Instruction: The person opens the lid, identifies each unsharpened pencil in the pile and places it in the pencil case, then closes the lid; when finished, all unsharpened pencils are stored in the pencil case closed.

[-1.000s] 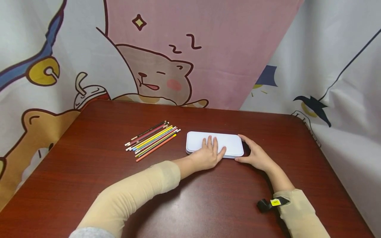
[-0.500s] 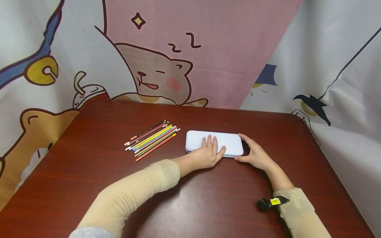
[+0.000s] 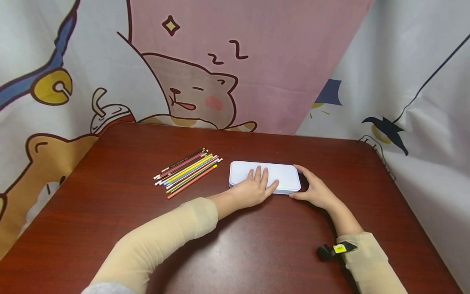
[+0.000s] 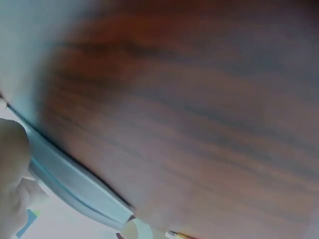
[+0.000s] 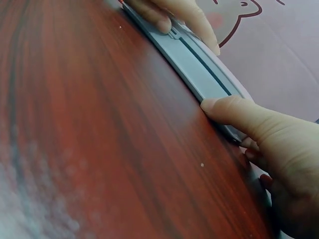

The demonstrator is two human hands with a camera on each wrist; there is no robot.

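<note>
A flat white rectangular case [image 3: 286, 174] with rounded corners lies closed on the table. My left hand [image 3: 250, 192] rests on its top, fingers spread and pointing away, thumb stretched along the near edge. Around the right end, my right hand [image 3: 318, 191] holds the case between a thumb at the near corner and fingers at the far corner. In the right wrist view, the near side of the case [image 5: 187, 62] shows a long dark groove, with a left digit right at a small catch. The left wrist view shows the case side [image 4: 79, 181] blurred beside part of the left hand.
Several pencils [image 3: 191, 173], yellow, red, black and orange among them, lie side by side left of the case. The reddish-brown table [image 3: 257, 253] ends at a printed cartoon curtain [image 3: 279, 73]. A black strapped device [image 3: 332, 252] sits on the right sleeve.
My left hand and forearm have shifted slightly to the left over the case. The right hand and the pencils stay where they were.
</note>
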